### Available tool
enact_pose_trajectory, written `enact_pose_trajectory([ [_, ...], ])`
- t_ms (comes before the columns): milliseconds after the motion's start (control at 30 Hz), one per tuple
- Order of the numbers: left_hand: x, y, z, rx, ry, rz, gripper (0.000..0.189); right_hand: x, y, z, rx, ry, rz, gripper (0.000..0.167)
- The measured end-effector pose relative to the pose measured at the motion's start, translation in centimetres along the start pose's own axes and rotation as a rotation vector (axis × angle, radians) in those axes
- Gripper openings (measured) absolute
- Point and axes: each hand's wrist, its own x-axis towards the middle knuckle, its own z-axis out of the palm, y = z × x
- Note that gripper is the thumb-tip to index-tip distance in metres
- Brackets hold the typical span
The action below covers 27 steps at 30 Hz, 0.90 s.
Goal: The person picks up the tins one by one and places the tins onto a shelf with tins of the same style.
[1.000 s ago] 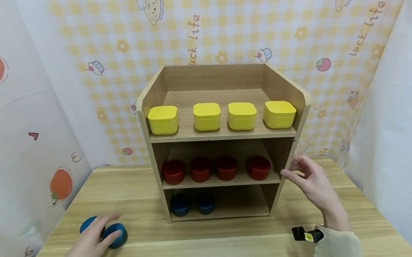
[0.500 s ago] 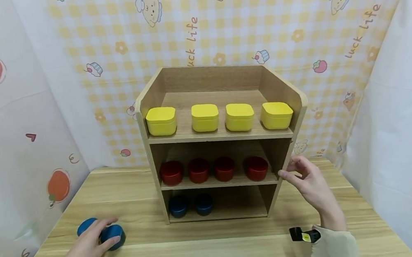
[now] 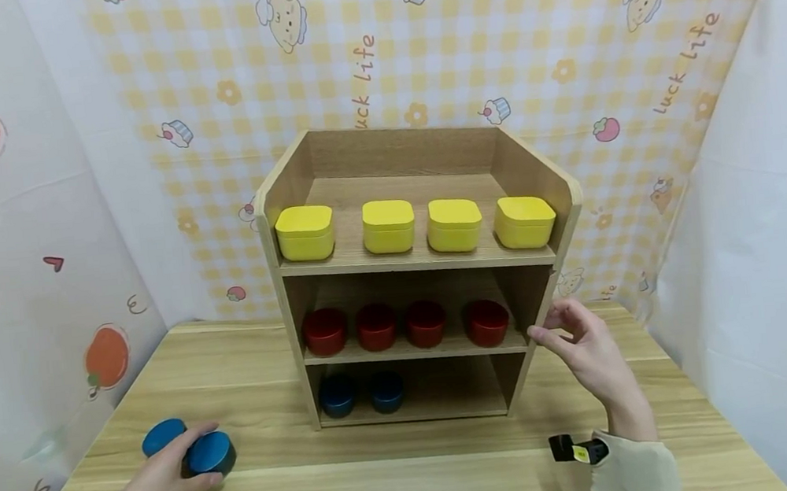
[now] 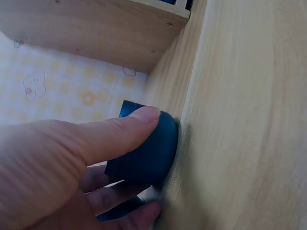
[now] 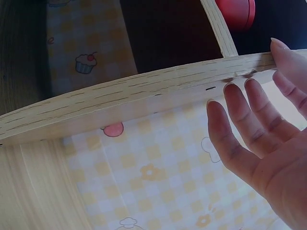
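Note:
My left hand (image 3: 156,482) holds a round blue tin (image 3: 211,453) on the table, the thumb on its near side. In the left wrist view the thumb lies across that tin, with fingers behind it. A second blue tin (image 3: 164,436) sits just beyond this hand, partly hidden by it. My right hand (image 3: 592,357) grips the right side panel of a wooden shelf (image 3: 416,262), thumb at the front edge and fingers along the outer face. Two blue tins (image 3: 338,395) stand on the lowest level, toward its left.
Several red round tins (image 3: 376,328) line the middle level. Several yellow square tins (image 3: 388,227) stand along the top level's front. The wooden table (image 3: 367,485) runs under the shelf, with patterned cloth (image 3: 459,41) behind and white cloth at both sides.
The tin at my left hand now shows its flat top more fully, and the left thumb has moved lower on its side. The right hand stays at the shelf. The whole view drifts slightly.

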Motion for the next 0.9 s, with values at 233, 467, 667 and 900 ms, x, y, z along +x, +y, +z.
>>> enact_pose_trajectory([
  [233, 0.2, -0.5, -0.2, -0.021, -0.033, -0.022, 0.078, 0.0, 0.0, 0.0, 0.009, 0.004, -0.003, 0.023],
  [467, 0.3, 0.4, 0.1, -0.042, -0.017, -0.015, 0.078, 0.0, 0.1, 0.0, -0.003, -0.001, 0.001, 0.022],
  [667, 0.9, 2.5, 0.5, -0.073, -0.017, 0.036, 0.076, 0.1, 0.1, 0.0, -0.008, 0.000, 0.003, 0.022],
  [900, 1.5, 5.1, 1.7, -0.097, 0.000, 0.100, 0.071, 0.2, 0.1, 0.0, -0.001, 0.007, 0.003, 0.022],
])
